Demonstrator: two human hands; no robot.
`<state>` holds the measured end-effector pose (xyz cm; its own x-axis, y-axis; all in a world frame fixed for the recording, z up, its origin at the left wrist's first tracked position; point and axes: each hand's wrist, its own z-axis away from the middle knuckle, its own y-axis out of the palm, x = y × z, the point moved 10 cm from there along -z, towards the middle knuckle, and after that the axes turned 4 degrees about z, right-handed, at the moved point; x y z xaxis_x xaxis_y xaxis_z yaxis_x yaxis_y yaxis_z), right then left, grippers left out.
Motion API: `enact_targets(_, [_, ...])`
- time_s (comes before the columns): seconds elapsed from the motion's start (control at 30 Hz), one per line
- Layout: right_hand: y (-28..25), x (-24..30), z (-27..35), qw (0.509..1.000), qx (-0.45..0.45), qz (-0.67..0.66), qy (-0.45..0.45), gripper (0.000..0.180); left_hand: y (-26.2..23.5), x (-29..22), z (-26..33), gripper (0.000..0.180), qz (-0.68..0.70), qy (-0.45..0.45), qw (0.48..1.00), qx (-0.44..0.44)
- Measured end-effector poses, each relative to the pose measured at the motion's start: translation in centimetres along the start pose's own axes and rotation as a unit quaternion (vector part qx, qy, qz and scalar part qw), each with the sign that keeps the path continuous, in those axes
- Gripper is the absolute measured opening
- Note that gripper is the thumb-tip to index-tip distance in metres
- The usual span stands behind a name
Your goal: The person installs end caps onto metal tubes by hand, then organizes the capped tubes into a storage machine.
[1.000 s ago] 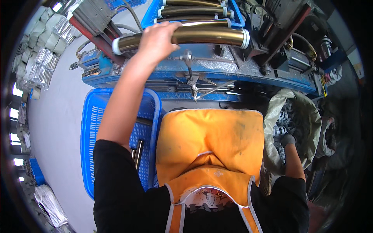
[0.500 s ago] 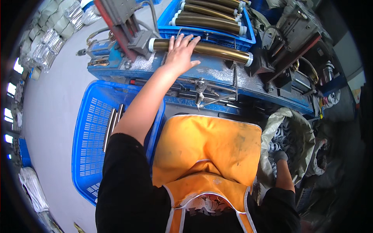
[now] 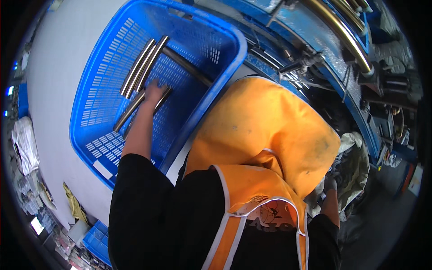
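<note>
My left hand [image 3: 155,92] reaches down into a large blue plastic basket [image 3: 243,47], bare and among shiny metal tubes. It lies over a tube [image 3: 129,110] and touches or nearly touches another tube [image 3: 162,99] beside it. Its fingers are dim and partly hidden, so their grip is unclear. Further up the basket wall lean several more tubes [image 3: 145,63], and a darker one [image 3: 188,66] lies across the bottom. At the lower right my right hand [image 3: 330,183], in a grey glove, is inside a pale woven sack [image 3: 360,180]; its fingers are hidden.
A blue workbench [image 3: 292,27] runs along the upper right, with a bronze-coloured tube [image 3: 339,29] mounted on it. Metal rods and a bracket [image 3: 306,62] stick out from its front edge. The orange apron [image 3: 265,121] covers my lap. A blue crate [image 3: 96,243] stands at lower left.
My view has turned left. My left hand has left the bronze-coloured tube on the bench and gone down into the blue basket. My right hand remains in the sack.
</note>
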<state>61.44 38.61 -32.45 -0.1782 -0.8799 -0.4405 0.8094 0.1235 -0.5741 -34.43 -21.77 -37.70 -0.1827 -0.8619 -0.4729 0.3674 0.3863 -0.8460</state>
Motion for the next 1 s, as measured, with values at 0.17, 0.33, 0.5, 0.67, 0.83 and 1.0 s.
enact_targets(0.17, [-1.1, 2.5, 0.0, 0.988, 0.083, 0.111, -0.071, 0.037, 6.0, 11.3, 4.9, 0.067, -0.059, -0.15, 0.976, 0.146])
enact_targets(0.33, [-8.1, -1.0, 1.1, 0.903, 0.144, -0.298, 0.274, 0.044, 5.0, 15.8, 6.0, 0.082, -0.101, -0.258, 0.956, 0.096])
enact_targets(0.5, [-10.2, -3.9, 8.2, 0.937, -0.105, -0.251, 0.219, 0.045, 10.4, 15.4, 3.6, 0.071, -0.195, -0.188, 0.951, 0.147])
enact_targets(0.67, [-14.1, -2.1, 5.5, 0.546, -0.046, -0.735, 0.4, 0.047, 13.0, 14.4, 8.8, 0.061, -0.234, -0.212, 0.906, 0.282])
enact_targets(0.83, [-18.8, -1.2, 2.9, 0.36, -0.132, -0.875, 0.296, 0.044, 15.1, 11.6, 12.0, 0.069, -0.21, -0.159, 0.911, 0.318])
enact_targets(1.0, [-22.2, -4.0, 3.6, 0.302, -0.326, -0.872, 0.204, 0.045, 11.1, 7.9, 6.8, 0.08, 0.027, -0.021, 0.978, 0.207])
